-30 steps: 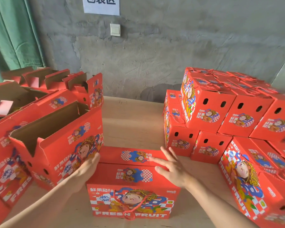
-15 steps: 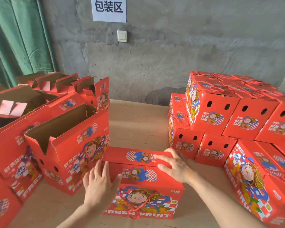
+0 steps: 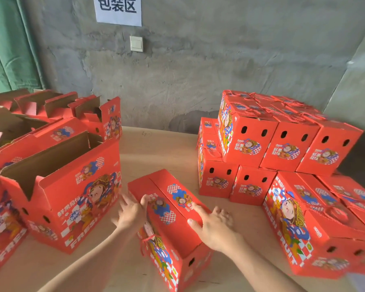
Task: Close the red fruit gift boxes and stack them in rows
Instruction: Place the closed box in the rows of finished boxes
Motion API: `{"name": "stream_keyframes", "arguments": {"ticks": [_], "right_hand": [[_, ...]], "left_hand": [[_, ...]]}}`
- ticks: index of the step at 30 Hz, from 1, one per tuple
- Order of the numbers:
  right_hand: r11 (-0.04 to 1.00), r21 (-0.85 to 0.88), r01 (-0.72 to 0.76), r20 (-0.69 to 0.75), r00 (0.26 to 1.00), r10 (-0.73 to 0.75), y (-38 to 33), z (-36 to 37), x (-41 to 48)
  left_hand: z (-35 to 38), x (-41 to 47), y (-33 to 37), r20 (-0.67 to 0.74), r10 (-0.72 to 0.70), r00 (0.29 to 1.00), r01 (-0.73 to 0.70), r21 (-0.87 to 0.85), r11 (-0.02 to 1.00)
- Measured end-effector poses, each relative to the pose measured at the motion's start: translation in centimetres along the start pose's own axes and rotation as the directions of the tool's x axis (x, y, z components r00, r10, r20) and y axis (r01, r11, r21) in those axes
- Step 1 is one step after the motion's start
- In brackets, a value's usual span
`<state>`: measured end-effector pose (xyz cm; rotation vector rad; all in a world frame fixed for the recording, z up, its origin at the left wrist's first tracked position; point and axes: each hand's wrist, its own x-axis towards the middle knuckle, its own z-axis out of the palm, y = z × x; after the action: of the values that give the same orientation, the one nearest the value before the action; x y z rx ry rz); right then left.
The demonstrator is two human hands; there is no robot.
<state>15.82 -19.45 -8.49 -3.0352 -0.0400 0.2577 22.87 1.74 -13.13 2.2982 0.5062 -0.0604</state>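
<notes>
Red gift box point(image 3: 173, 209) sits on the table point(image 3: 160, 148) front and centre, angled, lid flaps shut with the seam running along the top. Print: cartoon figure, blue and white checker patches. One dark oval hole shows on its near end. A red cord handle point(image 3: 147, 241) hangs on its long left face.

Both hands on it. The left hand point(image 3: 132, 213) has its fingers spread against the box's upper left edge, thumb up on the lid. The right hand point(image 3: 214, 226) lies flat on the lid's right edge, index straight, the other fingers fanned. Both are motion-blurred, so exact fingertip contact is unclear.

Print on the box's near end and left face is foreshortened and smeared, not readable.

- Right of the box: a closed box point(image 3: 299, 232) lying flat, "FRESH FRUIT" along its side. Its near corner is blurred and more boxes beyond it are cut by the frame.
- Left of the box: an open box point(image 3: 72, 197), flaps up, bare brown card inside, contents not visible. It reads "FRES", the rest lost.
- Behind-right of the box: a stack point(image 3: 282, 148) of closed boxes in two tiers, two oval holes per end face.
- Behind-left of the box: more open boxes point(image 3: 51, 106), partly hiding each other.
- Beyond the box: grey wall point(image 3: 219, 60), white switch point(image 3: 136, 43), paper sign point(image 3: 118, 9) reading "包装区" with its top cropped, green curtain point(image 3: 9, 49) far left.
</notes>
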Motion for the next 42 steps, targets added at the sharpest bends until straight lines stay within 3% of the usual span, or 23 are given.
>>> {"name": "stream_keyframes", "arguments": {"ticks": [2,5,8,10,11,12,14,15,17,20,23,26,30,32,34,37,40,42], "right_hand": [[1.0,-0.015,-0.003,-0.023,1.0,0.002,-1.0,0.6,-2.1],[1.0,0.009,0.009,-0.038,0.999,-0.009,-1.8,2.1,-4.6],[0.932,0.359,-0.036,-0.079,0.995,0.068,-0.7,2.1,-5.5],[0.769,0.61,-0.189,-0.032,0.964,0.263,0.9,2.1,-4.9],[0.651,0.697,-0.302,0.079,0.934,0.349,1.4,2.1,-4.4],[0.504,0.764,-0.402,0.227,0.899,0.374,1.7,2.2,-4.0],[0.221,0.834,-0.506,0.45,0.855,0.258,1.4,2.9,-3.1],[0.101,0.862,-0.497,0.47,0.858,0.208,1.1,3.2,-2.5],[-0.081,0.905,-0.418,0.424,0.871,0.247,0.5,3.4,-1.1],[-0.206,0.949,-0.238,0.305,0.859,0.412,-0.1,1.6,0.8],[-0.197,0.969,-0.147,0.22,0.876,0.43,-0.3,-0.4,1.6],[-0.176,0.984,-0.03,0.082,0.951,0.297,-0.9,-3.1,1.8],[-0.113,0.992,0.049,-0.047,0.999,0.022,-3.0,-8.1,1.4],[-0.091,0.996,-0.013,0.001,0.991,-0.131,-3.8,-9.4,1.0],[-0.073,0.991,-0.115,0.099,0.976,-0.192,-4.2,-10.2,0.5],[-0.095,0.977,-0.19,0.177,0.976,-0.128,-5.1,-10.4,0.1],[-0.15,0.982,-0.112,0.112,0.994,-0.008,-6.1,-10.8,0.3],[-0.098,0.994,-0.04,0.046,0.997,0.056,-6.6,-11.5,0.5]], "left_hand": [[0.7,0.1,1.1,0.125,-0.041,0.991,0.052,-0.089,0.995],[1.2,-0.3,1.4,0.169,0.023,0.985,0.003,-0.147,0.989],[1.4,-0.7,0.9,0.155,0.081,0.985,-0.059,-0.145,0.988],[0.7,-0.8,0.7,0.124,0.121,0.985,-0.101,-0.158,0.982],[0.1,-0.9,0.9,0.108,0.141,0.984,-0.121,-0.175,0.977],[-0.5,-1.1,1.3,0.092,0.162,0.983,-0.142,-0.197,0.97],[-2.0,-1.5,2.4,0.075,0.208,0.975,-0.18,-0.274,0.945],[-2.9,-1.9,3.1,0.081,0.231,0.97,-0.194,-0.317,0.928],[-4.6,-3.0,4.8,0.121,0.303,0.945,-0.227,-0.422,0.878],[-6.7,-4.7,7.2,0.208,0.42,0.883,-0.232,-0.585,0.777],[-7.8,-6.1,9.2,0.225,0.538,0.813,-0.242,-0.709,0.663],[-7.9,-7.2,10.9,0.206,0.609,0.766,-0.345,-0.668,0.66],[-7.6,-7.4,12.0,0.051,0.731,0.68,-0.711,-0.195,0.675],[-7.9,-7.4,12.1,-0.032,0.757,0.653,-0.757,-0.053,0.651],[-8.4,-7.2,11.7,-0.129,0.742,0.658,-0.75,-0.022,0.661],[-7.9,-6.8,9.6,-0.209,0.684,0.699,-0.705,-0.041,0.708],[-5.5,-6.6,5.9,0.036,0.544,0.838,-0.545,0.032,0.838],[-4.0,-7.1,3.4,0.199,0.422,0.884,-0.44,0.056,0.896]]}}
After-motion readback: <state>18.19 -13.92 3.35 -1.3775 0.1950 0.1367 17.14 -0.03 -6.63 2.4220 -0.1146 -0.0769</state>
